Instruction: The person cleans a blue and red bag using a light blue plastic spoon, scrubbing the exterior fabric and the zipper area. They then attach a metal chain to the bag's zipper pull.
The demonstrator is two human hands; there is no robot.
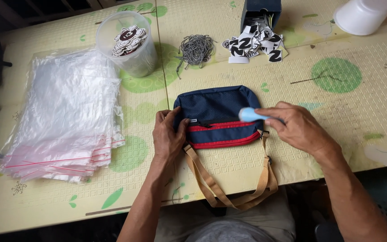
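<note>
Pouch (pixel 218 114) lies flat on my bench (pixel 337 130), long axis left-right, tan strap (pixel 229 197) trailing toward me. My left hand (pixel 169 134) presses its left end, fingers curled over it. My right hand (pixel 294 127) pinches a light-blue tool (pixel 251 115) at its zip.

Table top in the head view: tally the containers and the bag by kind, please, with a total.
Navy pouch bag with red zips and tan strap, held by left hand, right hand holding a light blue tool over it: 1
Clear plastic tub of round patches: 1
Dark blue box, tipped open: 1
White cup, lying over: 1
Total: 4
</note>
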